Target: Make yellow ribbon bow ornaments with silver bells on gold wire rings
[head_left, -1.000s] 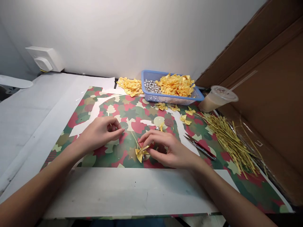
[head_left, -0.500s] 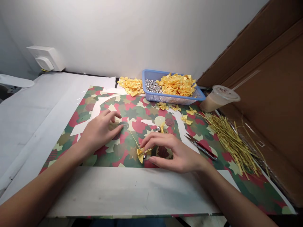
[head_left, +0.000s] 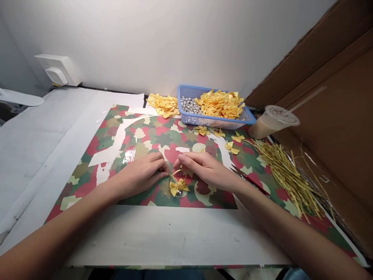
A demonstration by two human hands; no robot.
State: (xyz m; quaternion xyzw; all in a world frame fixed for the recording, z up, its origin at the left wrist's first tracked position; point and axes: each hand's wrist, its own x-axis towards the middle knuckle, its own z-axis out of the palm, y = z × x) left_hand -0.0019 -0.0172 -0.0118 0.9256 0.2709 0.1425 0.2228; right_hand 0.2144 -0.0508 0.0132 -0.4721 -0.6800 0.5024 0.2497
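A small yellow ribbon bow (head_left: 178, 186) with a silver bell under it lies on the red-and-green patterned paper (head_left: 96, 171). A thin gold tie wire (head_left: 175, 175) loops up from the bow. My left hand (head_left: 142, 175) and my right hand (head_left: 204, 168) meet just above the bow, fingertips nearly touching. Both hands pinch the ends of the gold wire loop. The fingers of each hand are curled and pressed together.
A blue basket (head_left: 215, 120) at the back holds yellow bows and silver bells. More bows (head_left: 163, 104) lie left of it. A lidded drink cup (head_left: 271, 121), a pile of gold ties (head_left: 287, 175) and scissors partly hidden by my right wrist sit at right. Brown cardboard (head_left: 335, 101) borders the right.
My hands have come together above the bow. The gold wire, earlier stretched out to the left, is now bent into a loop over the bow.
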